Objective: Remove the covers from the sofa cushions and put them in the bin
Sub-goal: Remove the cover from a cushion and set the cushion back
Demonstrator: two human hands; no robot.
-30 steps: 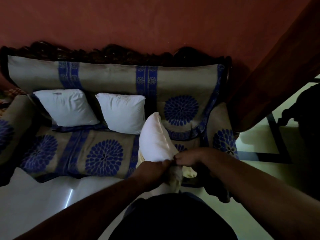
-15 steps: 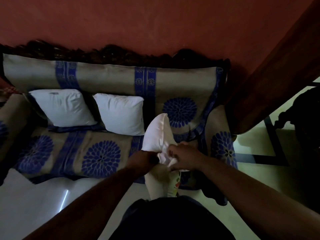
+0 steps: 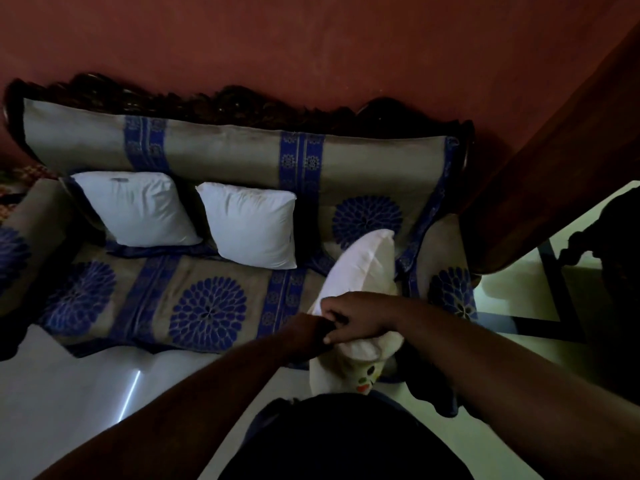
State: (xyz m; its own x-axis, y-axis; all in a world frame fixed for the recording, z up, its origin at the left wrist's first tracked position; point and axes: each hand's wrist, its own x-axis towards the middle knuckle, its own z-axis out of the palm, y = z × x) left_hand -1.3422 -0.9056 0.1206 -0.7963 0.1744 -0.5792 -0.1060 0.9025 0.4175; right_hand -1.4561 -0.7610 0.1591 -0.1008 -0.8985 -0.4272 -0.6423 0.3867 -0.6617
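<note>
Cushion [image 3: 363, 265] tilted further right; cover [image 3: 349, 372] bunched low (half off); both hands' fingers [image 3: 341, 308] grasping it.

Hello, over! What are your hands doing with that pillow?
Both hands, left hand and right hand, gripping third cushion. Cover bunched low, half off. Two bare cushions on sofa. Bin unseen.

You face a dull red painted wall [image 3: 311, 46] behind the seating. A dark brown wooden panel [image 3: 554, 150] slants down at your right. Below it you see pale glossy floor tiles [image 3: 519, 299] with a dark inlaid border line [image 3: 540, 325].
</note>
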